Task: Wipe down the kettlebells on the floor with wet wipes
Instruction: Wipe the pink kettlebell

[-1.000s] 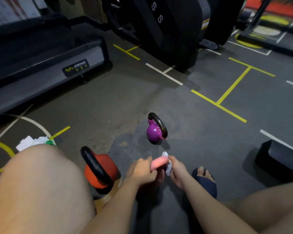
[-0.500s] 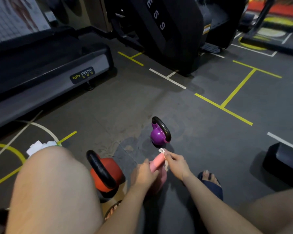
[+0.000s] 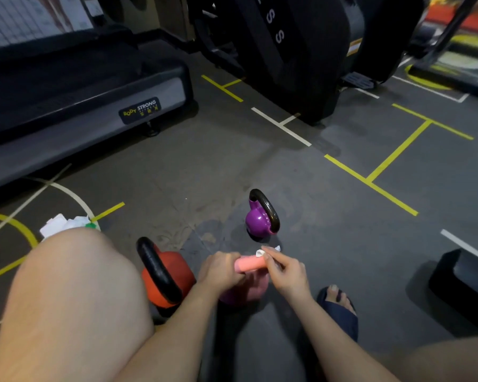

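From my feed, the left hand [image 3: 221,271] is curled round the handle of the pink kettlebell [image 3: 250,266], gripping its left part. The right hand [image 3: 286,274] pinches a small white wipe [image 3: 260,252] at the handle's right end; only a crumpled tip of the wipe shows above the fingertips, the rest is hidden. The pink kettlebell stands on the floor [image 3: 177,175] between my knees, its body mostly covered by both hands, so I can make out just a pinkish patch below them.

Just left of it stands the orange kettlebell [image 3: 174,271], black handle up, its lower part lost behind my left forearm. The purple kettlebell [image 3: 257,220] stands apart, farther out on the floor and fully in view.

A white wipes pack [image 3: 64,224] lies beyond my left knee [image 3: 75,285], which cuts off its near side. A treadmill [image 3: 66,106] runs off the left edge of the view; a black block [image 3: 464,285] is cut by the right edge. My right foot's sandal [image 3: 340,312] shows partly.
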`<control>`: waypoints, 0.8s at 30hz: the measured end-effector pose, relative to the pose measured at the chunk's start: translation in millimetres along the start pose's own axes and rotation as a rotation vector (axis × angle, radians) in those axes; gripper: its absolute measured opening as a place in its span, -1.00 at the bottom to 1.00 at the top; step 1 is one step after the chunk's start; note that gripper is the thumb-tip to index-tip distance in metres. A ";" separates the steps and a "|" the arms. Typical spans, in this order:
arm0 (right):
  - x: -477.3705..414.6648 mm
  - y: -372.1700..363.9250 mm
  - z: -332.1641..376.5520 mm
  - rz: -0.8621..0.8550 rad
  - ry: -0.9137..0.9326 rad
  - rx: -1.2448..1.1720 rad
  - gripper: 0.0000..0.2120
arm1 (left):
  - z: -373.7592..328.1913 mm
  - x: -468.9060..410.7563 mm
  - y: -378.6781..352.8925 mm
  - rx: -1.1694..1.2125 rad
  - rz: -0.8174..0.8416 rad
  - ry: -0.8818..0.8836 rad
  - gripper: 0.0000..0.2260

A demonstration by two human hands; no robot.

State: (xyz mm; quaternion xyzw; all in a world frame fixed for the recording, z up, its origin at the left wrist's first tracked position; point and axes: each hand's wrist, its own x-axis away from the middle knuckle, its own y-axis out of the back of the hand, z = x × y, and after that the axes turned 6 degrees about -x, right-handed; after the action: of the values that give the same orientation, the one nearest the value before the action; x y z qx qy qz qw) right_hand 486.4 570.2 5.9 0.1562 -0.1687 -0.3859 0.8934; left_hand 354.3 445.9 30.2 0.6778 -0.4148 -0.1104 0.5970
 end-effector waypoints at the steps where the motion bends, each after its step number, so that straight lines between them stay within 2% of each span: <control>1: 1.8 -2.2 -1.0 -0.020 -0.001 -0.025 -0.82 | 2.5 -1.6 1.4 -0.013 0.001 -0.006 -0.70; 5: -4.4 -5.4 -11.2 -0.111 -0.194 -0.204 -0.81 | 6.3 -1.4 -3.6 -0.009 -0.017 -0.011 -0.66; 7: -6.4 -2.9 -14.0 -0.084 -0.348 -0.309 -0.66 | 7.8 -3.2 -6.4 -0.020 -0.023 -0.021 -0.69; 9: -6.7 -4.9 -12.1 -0.107 -0.428 -0.333 -0.55 | 8.7 -5.4 -7.9 -0.038 -0.035 -0.017 -0.70; 10: -6.6 -8.4 -11.6 -0.144 -0.405 -0.297 -0.59 | 8.7 -5.3 -9.1 -0.042 -0.048 -0.008 -0.68; 12: -2.5 -15.8 -5.8 -0.217 -0.310 -0.170 -0.79 | 8.6 -4.2 -11.6 -0.035 -0.078 0.020 -0.64; 17: 17.9 -25.5 8.4 -0.160 0.044 0.121 -0.70 | 12.6 -3.3 -17.9 0.031 -0.139 0.051 -0.65; 21: 25.8 -24.2 -9.0 -0.092 0.335 0.247 -0.60 | 15.3 3.2 -24.1 0.262 -0.179 0.108 -0.66; 22: 27.1 -23.6 -10.6 -0.103 0.347 0.218 -0.60 | 16.1 5.1 -25.6 0.321 -0.186 0.117 -0.65; 24: 30.3 -24.1 -7.5 -0.139 0.249 0.128 -0.66 | 18.5 9.8 -28.0 0.411 -0.193 0.153 -0.60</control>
State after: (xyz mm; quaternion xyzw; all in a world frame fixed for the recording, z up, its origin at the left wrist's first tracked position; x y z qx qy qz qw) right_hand 493.8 533.1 -5.1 0.2710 -0.0695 -0.4130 0.8667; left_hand 360.6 424.2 3.5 0.8281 -0.3152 -0.0284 0.4627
